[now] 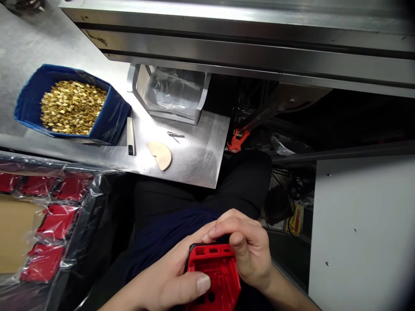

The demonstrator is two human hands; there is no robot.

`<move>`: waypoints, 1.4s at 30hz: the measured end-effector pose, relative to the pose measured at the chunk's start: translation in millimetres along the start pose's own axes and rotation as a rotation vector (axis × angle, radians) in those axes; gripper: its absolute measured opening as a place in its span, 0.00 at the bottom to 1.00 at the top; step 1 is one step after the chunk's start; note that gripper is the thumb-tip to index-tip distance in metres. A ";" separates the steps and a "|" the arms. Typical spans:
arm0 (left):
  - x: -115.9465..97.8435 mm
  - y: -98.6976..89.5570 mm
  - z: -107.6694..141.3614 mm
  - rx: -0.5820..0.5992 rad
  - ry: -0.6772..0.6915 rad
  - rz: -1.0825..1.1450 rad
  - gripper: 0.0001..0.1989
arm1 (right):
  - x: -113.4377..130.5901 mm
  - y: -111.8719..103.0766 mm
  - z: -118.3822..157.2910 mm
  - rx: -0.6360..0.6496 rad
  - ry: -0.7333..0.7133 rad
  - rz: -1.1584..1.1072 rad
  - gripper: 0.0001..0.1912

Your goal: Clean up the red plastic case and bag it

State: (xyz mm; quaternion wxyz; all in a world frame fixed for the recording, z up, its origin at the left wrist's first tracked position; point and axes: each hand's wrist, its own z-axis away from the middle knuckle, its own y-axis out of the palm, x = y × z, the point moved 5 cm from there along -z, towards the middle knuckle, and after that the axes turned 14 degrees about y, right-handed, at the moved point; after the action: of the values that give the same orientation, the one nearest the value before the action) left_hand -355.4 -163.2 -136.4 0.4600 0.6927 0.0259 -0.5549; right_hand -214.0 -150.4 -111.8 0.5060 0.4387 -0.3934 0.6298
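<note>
A red plastic housing (pixel 223 276) with a black outer edge is held over my lap, its hollow side facing up. Small rectangular slots run along its far end wall. My left hand (pixel 175 272) grips it from the left, thumb over the rim and fingers underneath. On the far right corner, my right hand (pixel 248 246) is curled around the edge, with its fingers meeting those of the left hand at the far end. The underside of the housing is hidden.
A blue bin (pixel 113 112) of small brass pieces and a grey bin (pixel 197 114) with clear bags stand on the metal bench (pixel 201 160). Near them lie a cream half-disc (pixel 162 155) and thin metal pieces (pixel 175 135). Bagged red housings (pixel 56 220) fill a crate at left.
</note>
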 end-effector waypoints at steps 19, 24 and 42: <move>12.2 -2.4 13.3 -0.060 -0.075 0.301 0.38 | -4.9 -18.9 16.6 -0.139 -0.291 0.195 0.18; 16.8 0.5 21.3 -0.095 -0.136 0.415 0.41 | -12.1 -56.9 24.9 -0.562 -0.206 0.157 0.22; 17.2 4.9 27.5 -0.129 -0.029 0.386 0.48 | -31.7 -9.0 -117.6 -0.189 0.009 0.587 0.11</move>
State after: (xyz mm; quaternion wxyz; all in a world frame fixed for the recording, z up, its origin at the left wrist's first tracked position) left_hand -366.6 -192.5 -146.0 0.6014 0.6461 -0.0784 -0.4635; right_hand -220.0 -47.6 -177.4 0.3431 0.2544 -0.5578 0.7116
